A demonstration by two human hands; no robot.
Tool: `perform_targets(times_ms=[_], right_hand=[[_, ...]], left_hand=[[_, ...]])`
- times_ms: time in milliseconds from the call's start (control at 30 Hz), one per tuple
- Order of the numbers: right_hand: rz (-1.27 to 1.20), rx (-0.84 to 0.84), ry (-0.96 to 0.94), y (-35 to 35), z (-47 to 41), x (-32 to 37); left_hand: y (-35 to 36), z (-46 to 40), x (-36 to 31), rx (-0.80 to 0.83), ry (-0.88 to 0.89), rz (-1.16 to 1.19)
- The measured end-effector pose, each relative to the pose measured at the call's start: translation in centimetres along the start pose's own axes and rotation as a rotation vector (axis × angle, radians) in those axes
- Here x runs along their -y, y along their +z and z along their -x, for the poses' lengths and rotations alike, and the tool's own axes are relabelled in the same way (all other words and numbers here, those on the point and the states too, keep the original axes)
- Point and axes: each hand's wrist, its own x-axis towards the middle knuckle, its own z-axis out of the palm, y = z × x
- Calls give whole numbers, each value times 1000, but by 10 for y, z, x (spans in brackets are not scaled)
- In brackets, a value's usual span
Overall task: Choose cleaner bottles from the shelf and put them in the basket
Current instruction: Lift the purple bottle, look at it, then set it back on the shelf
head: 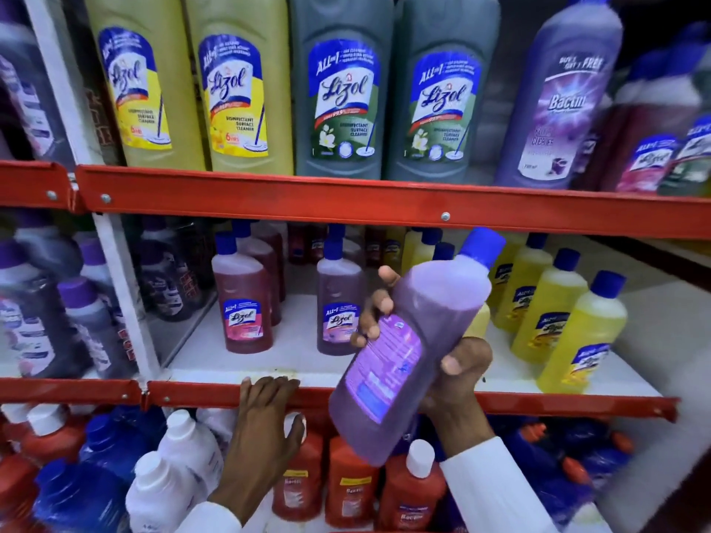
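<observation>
My right hand [458, 371] grips a purple cleaner bottle [408, 340] with a blue cap, tilted, its back label facing me, in front of the middle shelf. My left hand [265, 417] rests with fingers spread on the red front edge of the middle shelf [538, 405], holding nothing. On that shelf stand a red cleaner bottle [242, 298], another purple one [338, 302] and several yellow bottles [577, 332]. No basket is in view.
The top shelf holds large yellow bottles [238, 94], grey-green bottles [338, 94] and a tall purple bottle [561, 98] behind a red rail [346, 201]. Below are orange, blue and white bottles [184, 448]. A white upright post [123, 286] divides the shelving at left.
</observation>
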Motion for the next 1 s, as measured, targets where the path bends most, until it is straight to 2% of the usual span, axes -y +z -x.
perform_targets(times_ms=[100, 200, 267, 300, 400, 567, 733, 1000], right_hand=[[434, -370, -135, 4, 3, 0], [981, -693, -152, 16, -4, -11], [1283, -774, -159, 20, -6, -23], [1359, -783, -182, 19, -8, -29], [1422, -807, -225, 11, -13, -43], [1315, -849, -175, -13, -16, -53], [1298, -852, -117, -41, -25, -61], [1344, -843, -19, -75, -32, -85]], left_hand=[[1, -1, 0, 5, -13, 0], [3, 0, 0, -14, -3, 2], [3, 0, 0, -21, -2, 4], [3, -1, 0, -20, -4, -1], [1, 0, 0, -6, -12, -11], [-13, -5, -6, 43, -34, 24], [-24, -17, -17, -1, -120, 215], [-10, -34, -40, -73, -100, 334]])
